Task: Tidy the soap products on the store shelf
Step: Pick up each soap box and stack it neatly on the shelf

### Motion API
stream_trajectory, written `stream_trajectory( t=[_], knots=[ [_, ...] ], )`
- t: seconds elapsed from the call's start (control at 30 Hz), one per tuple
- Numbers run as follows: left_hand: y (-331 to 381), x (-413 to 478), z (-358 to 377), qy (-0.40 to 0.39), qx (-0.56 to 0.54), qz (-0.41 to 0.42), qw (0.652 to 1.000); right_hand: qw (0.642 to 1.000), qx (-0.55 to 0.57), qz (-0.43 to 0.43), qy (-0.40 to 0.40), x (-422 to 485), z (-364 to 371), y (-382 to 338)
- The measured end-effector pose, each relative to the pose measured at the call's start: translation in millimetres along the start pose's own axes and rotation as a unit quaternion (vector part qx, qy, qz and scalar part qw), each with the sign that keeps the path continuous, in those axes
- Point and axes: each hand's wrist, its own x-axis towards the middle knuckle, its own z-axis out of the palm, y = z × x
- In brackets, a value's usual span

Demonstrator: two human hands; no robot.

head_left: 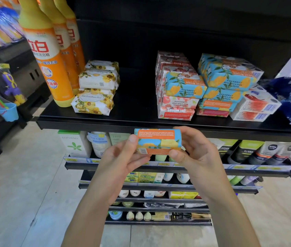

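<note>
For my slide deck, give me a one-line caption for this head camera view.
Left hand and right hand hold a blue-and-orange soap box before the black shelf of stacked soaps.

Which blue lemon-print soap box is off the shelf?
The blue-and-orange lemon-print soap box pinched between left hand and right hand; the other blue boxes sit stacked on the black shelf.

Both hands hold one blue-and-orange soap box [158, 141] in front of the black shelf [87, 120], just below its front edge. The left hand [121, 157] pinches the box's left end with the thumb on top; the right hand [196, 154] curls round its right end. On the shelf stand orange detergent bottles [46, 56], yellow-flowered soap packs [96, 88] and stacked blue and pink soap boxes [203, 86].
</note>
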Motion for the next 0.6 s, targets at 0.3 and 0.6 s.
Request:
stream_trajectory(
  t=[0.3, 0.6],
  knots=[
    [-1.9, 2.1, 1.0, 0.036, -0.078, -0.001, 0.996, 0.999, -0.008, 0.05, -0.009, 0.8, 0.4, -1.3],
    [-2.6, 3.3, 0.5, 0.034, -0.064, 0.016, 0.997, 0.989, -0.024, 0.141, 0.043, 1.6, 12.0, -3.0]
  ],
)
